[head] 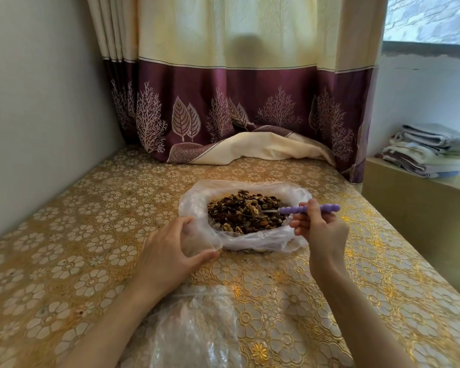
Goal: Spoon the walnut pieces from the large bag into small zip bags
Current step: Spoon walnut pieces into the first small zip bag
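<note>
A large clear plastic bag lies open in the middle of the table, heaped with brown walnut pieces. My right hand grips the purple handle of a spoon whose metal end is dug into the walnuts. My left hand holds a small clear zip bag between thumb and fingers, right against the near left rim of the large bag. A pile of clear small bags lies near the table's front edge, between my forearms.
The table wears a gold floral plastic cover. A cream and purple curtain hangs at the back, its hem resting on the table. A grey wall runs along the left. Folded towels sit on a ledge at the right.
</note>
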Motion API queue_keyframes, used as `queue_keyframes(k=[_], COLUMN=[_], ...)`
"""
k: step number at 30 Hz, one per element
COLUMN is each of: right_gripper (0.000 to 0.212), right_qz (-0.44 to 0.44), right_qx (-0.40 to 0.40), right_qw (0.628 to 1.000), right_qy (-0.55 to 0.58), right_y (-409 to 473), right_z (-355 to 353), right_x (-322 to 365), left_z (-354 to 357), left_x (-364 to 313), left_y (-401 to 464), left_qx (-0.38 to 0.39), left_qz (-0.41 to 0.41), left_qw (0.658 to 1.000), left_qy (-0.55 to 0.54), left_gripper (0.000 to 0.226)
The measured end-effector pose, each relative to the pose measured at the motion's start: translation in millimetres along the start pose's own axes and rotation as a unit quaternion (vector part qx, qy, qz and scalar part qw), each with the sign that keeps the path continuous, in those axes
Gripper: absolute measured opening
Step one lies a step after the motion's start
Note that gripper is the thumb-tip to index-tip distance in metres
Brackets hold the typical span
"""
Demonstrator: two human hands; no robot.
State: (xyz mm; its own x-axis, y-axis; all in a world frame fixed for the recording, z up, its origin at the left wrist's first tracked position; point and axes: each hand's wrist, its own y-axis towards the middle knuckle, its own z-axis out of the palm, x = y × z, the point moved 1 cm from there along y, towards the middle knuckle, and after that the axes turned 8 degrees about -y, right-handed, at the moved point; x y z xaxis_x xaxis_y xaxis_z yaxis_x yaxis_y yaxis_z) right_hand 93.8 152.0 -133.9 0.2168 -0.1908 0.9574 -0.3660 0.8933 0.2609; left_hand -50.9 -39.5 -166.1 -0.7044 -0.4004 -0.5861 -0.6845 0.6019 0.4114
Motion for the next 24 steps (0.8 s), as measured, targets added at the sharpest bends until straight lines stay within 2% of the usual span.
queue_keyframes(k=[3, 10, 14, 20, 24], right_gripper=[0.033, 0.029, 0.027, 0.020, 0.018], right_qz=[-0.009, -0.040, -0.081, -0.118, -0.117], right_qx=[0.019, 0.130, 0.183, 0.261, 0.257], right_qw=[0.999, 0.988, 0.979, 0.958, 0.959], right_qy=[0.029, 0.067, 0.032, -0.004, 0.026], right_y=[-6, -31, -45, -51, -45], right_z=[4, 21, 30, 35, 31], right_x=[10, 26, 28, 28, 28], left_z=[0, 3, 2, -1, -1], left_x=[-1, 2, -2, -7, -5], left_y=[1, 2, 2, 1, 2], left_qx=[0.000, 0.012, 0.003, -0.024, -0.041], left_qz=[-0.028, -0.080, -0.072, -0.052, -0.047], left_qw=[0.999, 0.989, 0.980, 0.976, 0.972], left_qy=[-0.032, -0.122, -0.186, -0.208, -0.228], left_gripper=[0.100, 0.105, 0.093, 0.081, 0.091])
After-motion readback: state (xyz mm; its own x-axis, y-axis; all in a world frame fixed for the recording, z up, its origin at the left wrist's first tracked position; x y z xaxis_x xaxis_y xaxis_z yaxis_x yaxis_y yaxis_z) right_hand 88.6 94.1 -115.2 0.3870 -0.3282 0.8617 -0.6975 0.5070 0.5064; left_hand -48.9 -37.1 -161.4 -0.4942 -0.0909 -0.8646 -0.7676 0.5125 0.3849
